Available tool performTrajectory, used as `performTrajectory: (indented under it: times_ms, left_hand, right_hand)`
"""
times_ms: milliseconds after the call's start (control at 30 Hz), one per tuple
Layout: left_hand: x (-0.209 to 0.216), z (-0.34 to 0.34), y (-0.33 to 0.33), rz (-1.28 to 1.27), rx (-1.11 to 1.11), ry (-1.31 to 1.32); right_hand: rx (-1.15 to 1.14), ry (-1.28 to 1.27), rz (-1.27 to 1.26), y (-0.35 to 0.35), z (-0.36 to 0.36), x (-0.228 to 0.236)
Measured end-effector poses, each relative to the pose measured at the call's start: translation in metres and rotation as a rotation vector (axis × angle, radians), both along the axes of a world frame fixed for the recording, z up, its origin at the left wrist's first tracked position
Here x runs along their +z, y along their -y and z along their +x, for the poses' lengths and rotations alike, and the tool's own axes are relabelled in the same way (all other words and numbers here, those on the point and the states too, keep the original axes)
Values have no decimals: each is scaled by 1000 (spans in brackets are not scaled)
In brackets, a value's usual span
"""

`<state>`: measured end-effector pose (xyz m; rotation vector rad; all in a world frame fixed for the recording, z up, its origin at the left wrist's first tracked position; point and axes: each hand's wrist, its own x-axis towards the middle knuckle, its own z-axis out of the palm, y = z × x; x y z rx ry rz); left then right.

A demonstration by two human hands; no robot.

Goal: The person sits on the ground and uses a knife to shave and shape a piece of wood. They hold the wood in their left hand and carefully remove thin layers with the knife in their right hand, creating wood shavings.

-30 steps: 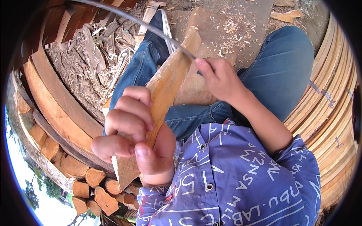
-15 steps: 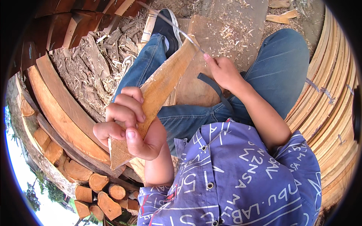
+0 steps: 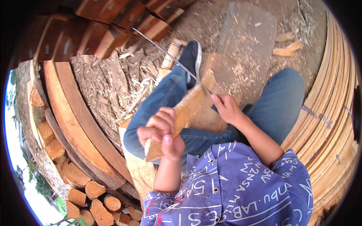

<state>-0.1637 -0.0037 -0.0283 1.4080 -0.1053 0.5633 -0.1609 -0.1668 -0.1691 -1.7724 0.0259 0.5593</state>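
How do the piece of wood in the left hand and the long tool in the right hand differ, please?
The piece of wood is broad and yellowish brown, whereas the tool is very thin and grey. In the picture, the piece of wood slants up to the right, the tool up to the left. Both are long and held near their lower ends.

Both hands (image 3: 161, 130) (image 3: 228, 109) clenched, R fwd
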Motion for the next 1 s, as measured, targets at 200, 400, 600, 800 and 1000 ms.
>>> performTrajectory:
  times_ms: [200,400,600,800,1000]
  left_hand:
    - [1,4,-7,-10,15,57]
    - [2,4,-12,163,-269,56]
    - [54,19,2,431,-271,-82]
    - [30,21,-4,29,-217,-271]
    - [23,26,8,-58,12,-123]
  right_hand:
    - [60,-15,-14,-9,3,24]
    - [-19,-139,87,-12,-7,49]
    - [-114,-157,148,7,27,68]
    - [-129,-289,145,42,18,87]
    - [-202,-276,479,47,27,104]
